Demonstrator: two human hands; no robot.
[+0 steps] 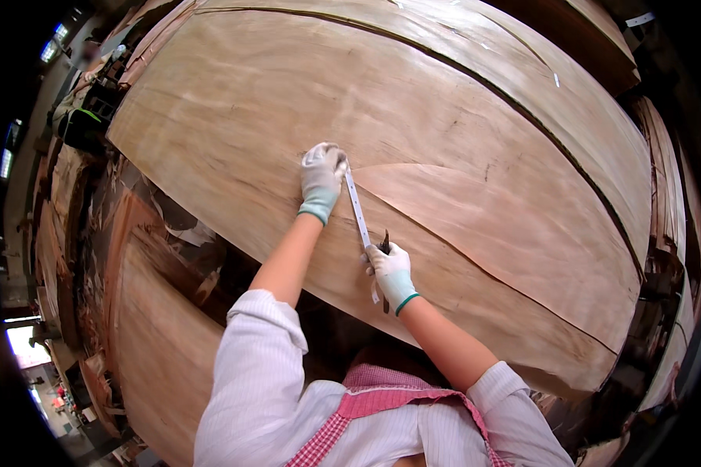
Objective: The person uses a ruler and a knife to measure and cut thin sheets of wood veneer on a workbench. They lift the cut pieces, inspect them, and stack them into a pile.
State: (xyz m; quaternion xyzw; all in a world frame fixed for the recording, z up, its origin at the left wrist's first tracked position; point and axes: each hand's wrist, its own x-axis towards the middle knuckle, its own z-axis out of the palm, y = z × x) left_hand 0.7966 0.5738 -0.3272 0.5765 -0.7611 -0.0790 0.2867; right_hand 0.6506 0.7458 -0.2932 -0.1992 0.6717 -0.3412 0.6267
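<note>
While a broad sheet of pale brown wood veneer (234,101) fills most of the frame, a person in a white striped shirt (249,381) with rolled sleeves and a pink checked apron (366,402) leans in from the lower edge. Another wood sheet (160,327) lies at the lower left, beside torn, layered scraps. Right of center, a pinker veneer section (459,226) shows a curved upper edge and a dark line along its lower left side, running toward the lower right.

The two hands are apart, both in whitish gloves with green-toned cuffs. The left hand (323,177), at the center of the frame, has its fingers bunched at the upper end of a narrow white tape (357,208); whether they pinch it or press it down cannot be told. The right hand (392,272), lower and to the right, is closed around a slim dark tool (386,243), whose kind is unclear. The tape slants over the veneer between the hands, near the pinker section's left tip, and a short tail (375,293) shows below the right fingers.
</note>
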